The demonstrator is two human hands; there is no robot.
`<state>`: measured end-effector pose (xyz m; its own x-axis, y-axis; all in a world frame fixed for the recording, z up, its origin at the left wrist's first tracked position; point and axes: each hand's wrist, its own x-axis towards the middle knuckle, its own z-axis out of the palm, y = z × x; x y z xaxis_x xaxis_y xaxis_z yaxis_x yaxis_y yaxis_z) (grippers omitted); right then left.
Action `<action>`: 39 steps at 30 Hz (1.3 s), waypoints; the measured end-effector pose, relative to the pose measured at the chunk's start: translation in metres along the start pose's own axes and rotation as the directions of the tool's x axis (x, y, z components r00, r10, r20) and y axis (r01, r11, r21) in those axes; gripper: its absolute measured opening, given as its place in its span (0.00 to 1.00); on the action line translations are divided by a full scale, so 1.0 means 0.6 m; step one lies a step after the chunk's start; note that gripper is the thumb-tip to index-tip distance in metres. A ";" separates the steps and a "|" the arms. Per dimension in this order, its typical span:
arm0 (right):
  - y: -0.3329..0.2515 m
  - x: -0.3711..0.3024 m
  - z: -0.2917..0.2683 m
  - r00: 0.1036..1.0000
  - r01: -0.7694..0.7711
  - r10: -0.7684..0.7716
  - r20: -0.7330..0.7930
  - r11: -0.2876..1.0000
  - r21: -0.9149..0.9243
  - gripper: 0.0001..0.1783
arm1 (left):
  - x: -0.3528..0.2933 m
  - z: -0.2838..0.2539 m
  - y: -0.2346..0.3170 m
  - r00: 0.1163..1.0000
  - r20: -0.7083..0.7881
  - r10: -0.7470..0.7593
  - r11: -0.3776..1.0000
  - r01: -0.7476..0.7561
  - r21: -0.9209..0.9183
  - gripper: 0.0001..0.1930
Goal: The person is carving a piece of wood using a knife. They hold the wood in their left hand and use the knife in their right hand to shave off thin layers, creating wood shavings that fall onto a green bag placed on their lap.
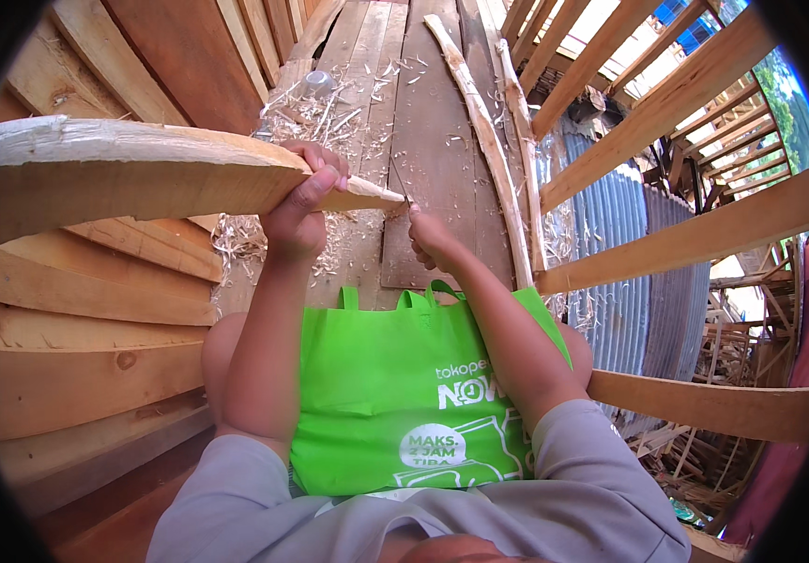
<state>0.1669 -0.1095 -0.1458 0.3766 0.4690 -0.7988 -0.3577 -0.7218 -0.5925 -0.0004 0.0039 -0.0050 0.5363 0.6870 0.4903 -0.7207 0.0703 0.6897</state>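
Note:
A long piece of pale wood (142, 174) reaches in from the left and narrows to a whittled tip in front of me. My left hand (299, 211) is closed around it a short way behind that tip. Beside the tip, my right hand (431, 236) is closed on a knife (399, 176), whose thin dark blade points away from me and lies at the end of the wood. The knife's handle is mostly hidden by my fingers. Across my lap lies a green bag (358, 366) with white print, under my forearms.
Wood shavings (240, 239) litter the plank floor (433, 113). A clear cup (318, 84) sits among them. Two peeled poles (484, 131) lie along the right side, next to a slatted wooden railing (667, 239). Corrugated metal (611, 244) shows beyond it. A plank wall (85, 375) stands at left.

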 end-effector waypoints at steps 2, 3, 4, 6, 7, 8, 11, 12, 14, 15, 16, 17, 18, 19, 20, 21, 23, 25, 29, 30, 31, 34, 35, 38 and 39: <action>-0.008 -0.030 0.022 0.991 0.134 -0.135 -0.013 0.989 -0.065 0.30 | -0.006 -0.007 -0.003 1.000 -0.008 0.002 1.000 -0.002 0.024 0.07; -0.018 -0.045 0.036 0.979 0.200 -0.202 -0.012 0.975 -0.099 0.30 | -0.008 -0.013 -0.002 1.000 -0.009 0.000 0.999 0.000 0.041 0.07; -0.024 -0.055 0.041 0.960 0.277 -0.278 0.005 0.955 -0.101 0.30 | -0.009 -0.014 -0.002 1.000 -0.005 -0.010 0.999 0.010 0.050 0.07; -0.031 -0.065 0.050 0.905 0.426 -0.423 0.044 0.899 -0.102 0.30 | 0.001 -0.015 -0.001 0.999 -0.016 -0.029 0.999 0.029 0.044 0.07; -0.015 -0.037 0.038 0.942 0.333 -0.334 -0.037 0.943 -0.012 0.30 | -0.005 -0.004 -0.003 0.998 -0.018 -0.055 0.998 0.055 0.027 0.07; 0.005 -0.014 0.020 0.965 0.253 -0.257 -0.050 0.964 -0.088 0.29 | -0.006 0.000 -0.005 0.998 -0.004 -0.059 0.998 0.059 0.006 0.07; 0.007 0.008 -0.001 0.994 0.090 -0.099 -0.048 0.983 -0.160 0.30 | -0.007 -0.006 -0.002 0.998 0.031 -0.054 0.998 0.054 -0.009 0.08; 0.004 0.008 0.000 0.997 0.071 -0.073 -0.018 0.993 -0.093 0.30 | -0.004 -0.007 0.001 0.997 0.047 -0.057 0.998 0.057 -0.009 0.08; -0.014 -0.022 0.011 0.993 0.121 -0.118 0.029 0.987 -0.108 0.30 | -0.006 -0.017 -0.001 0.997 0.053 -0.062 0.998 0.063 -0.007 0.08; -0.041 -0.065 0.034 0.980 0.199 -0.192 0.055 0.964 -0.177 0.30 | -0.009 -0.027 0.001 0.998 0.046 -0.054 0.998 0.053 0.022 0.08; -0.052 -0.101 0.044 0.964 0.265 -0.255 0.070 0.935 -0.238 0.30 | -0.009 -0.025 0.002 0.998 0.042 -0.056 0.998 0.054 0.025 0.08; -0.055 -0.111 0.054 0.932 0.360 -0.352 0.081 0.924 -0.126 0.29 | -0.009 -0.021 0.002 0.998 0.037 -0.057 0.998 0.056 0.029 0.08; -0.050 -0.092 0.053 0.958 0.286 -0.279 0.062 0.946 -0.151 0.28 | -0.010 -0.021 0.003 0.998 0.030 -0.059 0.998 0.058 0.035 0.08; -0.041 -0.066 0.032 0.977 0.211 -0.211 0.023 0.961 -0.177 0.27 | -0.009 -0.012 -0.001 0.998 0.007 -0.063 0.997 0.062 0.047 0.07; -0.031 -0.041 0.013 0.989 0.140 -0.146 -0.018 0.970 -0.198 0.27 | -0.010 -0.009 -0.005 0.997 0.035 -0.074 0.997 0.073 0.028 0.07; -0.019 -0.020 -0.007 0.994 0.106 -0.108 -0.010 0.984 -0.144 0.27 | -0.008 -0.008 -0.007 0.994 0.075 -0.077 0.997 0.076 0.008 0.07; -0.003 0.002 -0.015 0.998 0.044 -0.042 0.045 0.998 -0.045 0.26 | -0.005 -0.016 -0.001 0.986 0.151 -0.068 0.998 0.066 0.016 0.08; -0.007 -0.007 -0.008 0.994 0.109 -0.111 0.001 0.973 -0.201 0.26 | -0.007 -0.018 0.001 0.992 0.104 -0.076 0.997 0.079 -0.024 0.08; -0.028 -0.039 0.003 0.936 0.319 -0.350 -0.030 0.882 -0.347 0.27 | -0.007 -0.016 0.003 0.991 0.092 -0.092 0.994 0.097 -0.043 0.08; -0.038 -0.045 0.003 0.885 0.420 -0.465 -0.027 0.823 -0.382 0.28 | -0.005 -0.014 0.004 0.991 0.099 -0.093 0.994 0.098 -0.046 0.08; -0.044 -0.055 0.004 0.824 0.509 -0.567 -0.017 0.752 -0.419 0.28 | -0.006 -0.017 0.004 0.990 0.105 -0.090 0.995 0.095 -0.044 0.07; -0.052 -0.087 0.006 0.886 0.441 -0.463 0.037 0.813 -0.381 0.26 | -0.009 -0.021 0.008 0.990 0.116 -0.084 0.995 0.089 -0.037 0.07; -0.046 -0.095 0.005 0.934 0.350 -0.351 0.062 0.869 -0.350 0.25 | -0.010 -0.019 0.007 0.990 0.116 -0.076 0.996 0.081 -0.036 0.08; 0.014 -0.023 0.002 0.895 0.301 -0.408 -0.179 0.850 -0.433 0.26 | -0.005 -0.011 -0.007 0.990 0.122 -0.075 0.995 0.083 -0.062 0.08; 0.016 -0.015 0.001 0.926 0.267 -0.344 -0.153 0.887 -0.376 0.26 | -0.005 -0.015 -0.010 0.989 0.127 -0.079 0.993 0.089 -0.072 0.09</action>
<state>0.1598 -0.1202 -0.1445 0.6031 0.6048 -0.5201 0.1043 -0.7062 -0.7003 -0.0019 0.0079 -0.0155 0.6432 0.5817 0.4979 -0.7000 0.1832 0.6902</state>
